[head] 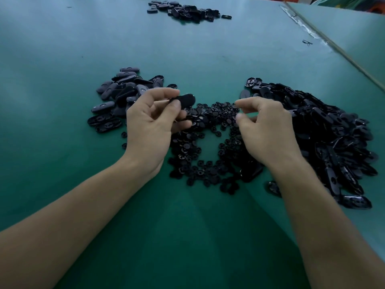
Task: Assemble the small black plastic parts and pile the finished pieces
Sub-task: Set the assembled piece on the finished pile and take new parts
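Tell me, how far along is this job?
Seemingly done: a small pile of ovals on the left. In hand: the left hand grips one oval; the right hand hovers over the small round bits. Left: the much bigger pile on the right, so likely under halfway.

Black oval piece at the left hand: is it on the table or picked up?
Picked up. The left hand pinches the black oval piece between thumb and fingers.

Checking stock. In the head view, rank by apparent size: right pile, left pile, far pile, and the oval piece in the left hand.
1. right pile
2. left pile
3. far pile; it lies farther off, so its true rank is unsure
4. oval piece in the left hand
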Demonstrator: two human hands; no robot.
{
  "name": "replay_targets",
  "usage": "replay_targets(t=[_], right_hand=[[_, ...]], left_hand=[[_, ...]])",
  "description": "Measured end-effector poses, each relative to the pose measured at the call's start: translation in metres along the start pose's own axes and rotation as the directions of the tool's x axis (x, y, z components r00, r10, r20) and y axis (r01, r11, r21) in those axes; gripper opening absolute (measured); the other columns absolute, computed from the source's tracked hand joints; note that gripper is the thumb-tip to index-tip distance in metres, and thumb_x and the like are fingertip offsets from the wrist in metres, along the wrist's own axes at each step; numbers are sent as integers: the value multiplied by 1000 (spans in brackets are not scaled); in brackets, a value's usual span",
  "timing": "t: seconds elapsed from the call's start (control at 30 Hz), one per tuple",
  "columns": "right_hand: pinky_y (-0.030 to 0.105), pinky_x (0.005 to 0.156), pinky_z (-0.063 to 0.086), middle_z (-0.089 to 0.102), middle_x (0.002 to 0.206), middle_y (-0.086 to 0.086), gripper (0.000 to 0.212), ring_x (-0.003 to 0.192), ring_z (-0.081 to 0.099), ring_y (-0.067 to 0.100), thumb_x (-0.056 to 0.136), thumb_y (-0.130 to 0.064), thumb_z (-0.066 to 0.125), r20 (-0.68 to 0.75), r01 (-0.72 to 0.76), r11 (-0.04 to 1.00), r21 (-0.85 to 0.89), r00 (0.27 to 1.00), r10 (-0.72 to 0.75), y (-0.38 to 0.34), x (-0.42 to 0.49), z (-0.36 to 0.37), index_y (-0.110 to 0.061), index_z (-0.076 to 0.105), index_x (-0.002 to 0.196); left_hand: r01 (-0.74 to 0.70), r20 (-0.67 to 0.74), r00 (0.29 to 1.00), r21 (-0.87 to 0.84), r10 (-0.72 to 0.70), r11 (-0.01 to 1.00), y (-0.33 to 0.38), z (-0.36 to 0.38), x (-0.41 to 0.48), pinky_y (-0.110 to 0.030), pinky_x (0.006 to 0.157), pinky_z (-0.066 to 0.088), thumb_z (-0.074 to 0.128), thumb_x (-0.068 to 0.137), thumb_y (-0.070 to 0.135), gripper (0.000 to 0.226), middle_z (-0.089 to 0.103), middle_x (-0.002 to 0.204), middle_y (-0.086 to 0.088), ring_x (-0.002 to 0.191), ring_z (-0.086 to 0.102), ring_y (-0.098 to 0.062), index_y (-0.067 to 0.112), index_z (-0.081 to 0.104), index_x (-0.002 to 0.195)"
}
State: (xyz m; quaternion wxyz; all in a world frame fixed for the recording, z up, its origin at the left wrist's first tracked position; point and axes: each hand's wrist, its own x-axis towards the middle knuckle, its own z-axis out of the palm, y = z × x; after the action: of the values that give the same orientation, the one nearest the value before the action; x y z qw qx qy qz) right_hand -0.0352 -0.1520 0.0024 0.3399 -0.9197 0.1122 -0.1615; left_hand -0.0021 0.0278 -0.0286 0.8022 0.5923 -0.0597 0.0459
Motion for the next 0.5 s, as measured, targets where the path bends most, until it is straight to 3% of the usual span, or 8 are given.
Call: replay_targets(t=[0.07,0.13,0.27,0.4,0.5], right_hand=[[30,104,40,52,138,10,39,121,54,24,98,-8,53,46,-9,984,-178,999,18,5,15,-4,-16,60,135],[36,108,37,43,144,13,47,129,46,32,97,-3,49,103,1,949,-315,994,33,9,32,-6,-17,54,141],[44,111,31,36,153,9,60,137,33,38,98,-3,42,241,64,856,-512,968,72,14,66,-5,-28,38,153],[47,109,35,49,147,11,53,135,37,37,99,-6,41,325,131,784,-607,941,95,18,80,2,-32,50,144],[45,102,40,61,134,13,42,128,38,39,103,-9,43,251,122,813,-569,968,30,21,73,6,-27,61,136]], left_hand=[[28,-66,997,-50,-31,998,1,0,2,-24,72,58,53,99,-5,20,62,86,-2,75,64,-9,12,63,101],[59,-126,989,-118,-74,991,1,1,3,-24,79,58,55,98,-5,22,61,96,-3,84,66,-8,13,61,110],[103,-178,977,-95,-119,990,2,0,5,-25,96,54,66,91,-6,62,57,126,-6,110,63,-8,10,40,146],[110,-177,978,-26,-112,994,2,0,5,-21,99,51,67,91,-5,77,46,145,-4,125,57,-6,10,27,155],[107,-166,980,-7,-107,994,1,0,5,-16,97,50,67,91,-4,82,35,153,5,125,54,0,14,23,157]])
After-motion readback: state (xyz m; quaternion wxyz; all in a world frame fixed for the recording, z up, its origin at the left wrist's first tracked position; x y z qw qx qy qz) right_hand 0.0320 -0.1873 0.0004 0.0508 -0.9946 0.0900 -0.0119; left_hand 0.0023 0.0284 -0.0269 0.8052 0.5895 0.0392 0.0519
